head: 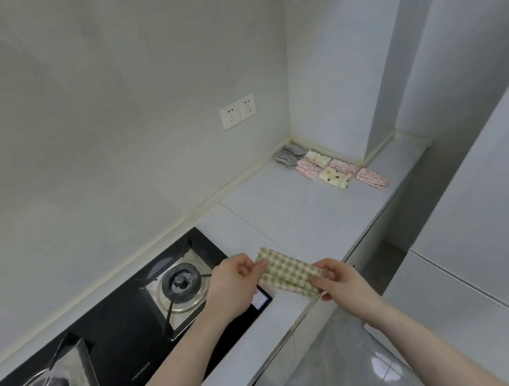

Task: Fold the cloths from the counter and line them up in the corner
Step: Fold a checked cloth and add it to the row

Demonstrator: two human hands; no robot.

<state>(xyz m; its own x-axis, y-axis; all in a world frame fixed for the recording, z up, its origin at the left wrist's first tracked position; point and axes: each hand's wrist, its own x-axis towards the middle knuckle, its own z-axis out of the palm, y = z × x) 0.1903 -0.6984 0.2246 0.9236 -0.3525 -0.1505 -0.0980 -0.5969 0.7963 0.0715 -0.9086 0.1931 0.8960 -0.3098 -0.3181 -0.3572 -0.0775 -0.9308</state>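
1. Setting: a pale kitchen counter (294,217) runs along a grey wall into a corner. A double wall socket (237,111) is mounted above the counter on the left wall.
2. A black gas hob (130,330) is set into the counter at lower left. Its right burner (181,282) sits just left of the hands; part of a second burner shows at the bottom-left edge.
3. Green checked cloth (286,271): folded into a narrow band, held just above the counter's front part, beside the right end of the hob.
4. Left hand (233,283): pinches the left end of the checked cloth between thumb and curled fingers.
5. Right hand (339,279): grips the right end of the same cloth, fingers curled round its edge.
6. Corner of the counter, well apart from the hands: folded cloths lie side by side in two short rows. A grey cloth (290,156) lies nearest the corner; pink patterned cloths (307,168) and cream spotted cloths (335,178) follow, touching or nearly touching.
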